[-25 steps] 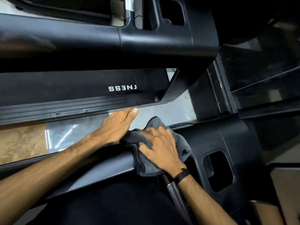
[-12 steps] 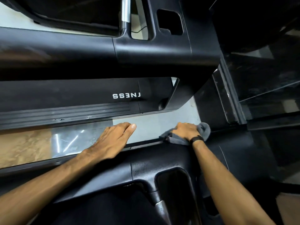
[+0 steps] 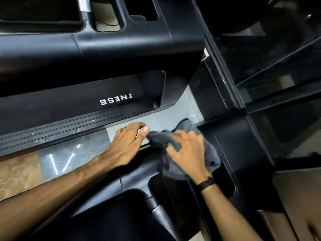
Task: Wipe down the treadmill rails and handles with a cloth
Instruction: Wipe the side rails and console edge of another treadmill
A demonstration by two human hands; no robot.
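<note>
— How does the cloth (image 3: 175,145) handle?

— Soft, light and floppy, I'd judge. It bunches and drapes over whatever lies under it, so it wants a flat, spread palm on its middle, not a pinch at a corner.

— And your grip?

— My right hand (image 3: 188,152) lies on top with fingers spread and slightly bent, pressing the cloth onto the black treadmill handle (image 3: 139,173). My left hand (image 3: 127,144) rests on the rail edge, fingers relaxed, thumb tip just touching the cloth's corner.

— Where's the cloth against your right palm?

— Beneath it, spilling out toward ten o'clock, twelve and four. The handle's stem runs off at six o'clock.
</note>
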